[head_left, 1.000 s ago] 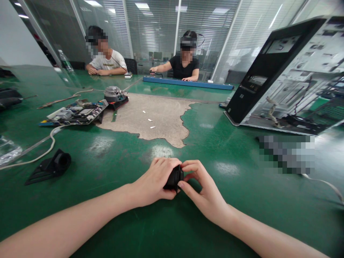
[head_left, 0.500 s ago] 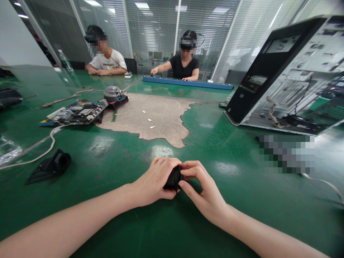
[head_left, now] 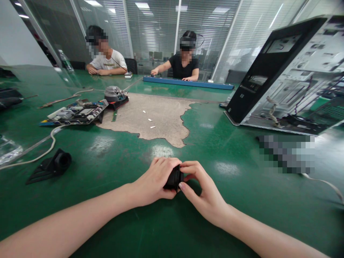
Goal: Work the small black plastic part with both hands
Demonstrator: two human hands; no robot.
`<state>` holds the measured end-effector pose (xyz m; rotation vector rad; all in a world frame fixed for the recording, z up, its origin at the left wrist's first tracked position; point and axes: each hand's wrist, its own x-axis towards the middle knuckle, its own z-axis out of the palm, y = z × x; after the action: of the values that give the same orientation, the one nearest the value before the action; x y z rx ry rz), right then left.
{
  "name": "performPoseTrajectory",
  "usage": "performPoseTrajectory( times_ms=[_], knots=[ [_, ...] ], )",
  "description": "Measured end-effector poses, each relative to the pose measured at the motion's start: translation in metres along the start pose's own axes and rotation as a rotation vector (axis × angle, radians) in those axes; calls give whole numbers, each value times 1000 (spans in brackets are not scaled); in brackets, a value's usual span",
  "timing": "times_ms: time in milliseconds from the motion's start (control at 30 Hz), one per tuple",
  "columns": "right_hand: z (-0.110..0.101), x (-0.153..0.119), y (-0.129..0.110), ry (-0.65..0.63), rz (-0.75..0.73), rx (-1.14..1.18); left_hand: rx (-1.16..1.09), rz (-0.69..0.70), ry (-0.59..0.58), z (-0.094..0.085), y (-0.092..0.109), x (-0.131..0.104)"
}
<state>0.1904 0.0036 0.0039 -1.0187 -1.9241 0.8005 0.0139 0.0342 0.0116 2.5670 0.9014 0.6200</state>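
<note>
Over green table [head_left: 150, 229] — left hand [head_left: 154, 183] clasps black part [head_left: 173, 180], right hand [head_left: 205, 188] pinching it — open case [head_left: 279, 53] holds cables [head_left: 273, 114]

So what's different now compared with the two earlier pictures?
Very little. The right hand's fingertips have shifted slightly at the edge of the black plastic part. Since the first picture, the far person's outstretched hand has moved slightly rightward in view, by the end of the blue bar. Nothing was visibly taken hold of or let go; the left hand keeps its grip, and the computer case stayed put.
</note>
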Motion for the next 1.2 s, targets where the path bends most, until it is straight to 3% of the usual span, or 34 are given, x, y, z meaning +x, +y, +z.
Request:
performPoseTrajectory(
  times_ms=[133,267,400,633,767,967,1200],
  knots=[
    [1,1,2,30,-39,-13,-2,-5,0,0,0,0],
    [3,2,4,33,50,52,-1,9,42,5,-4,0],
    [1,3,1,-43,140,45,5,4,48,6,-4,-1],
    [0,2,0,13,-8,-4,-8,3,15,-1,0,0],
    [2,2,4,19,29,40,-4,1,24,1,0,0],
    [1,4,1,-69,119,33,1,10,43,5,-4,-1],
    [-1,1,0,8,-22,-24,-7,6,14,0,-1,-1]
  ],
)
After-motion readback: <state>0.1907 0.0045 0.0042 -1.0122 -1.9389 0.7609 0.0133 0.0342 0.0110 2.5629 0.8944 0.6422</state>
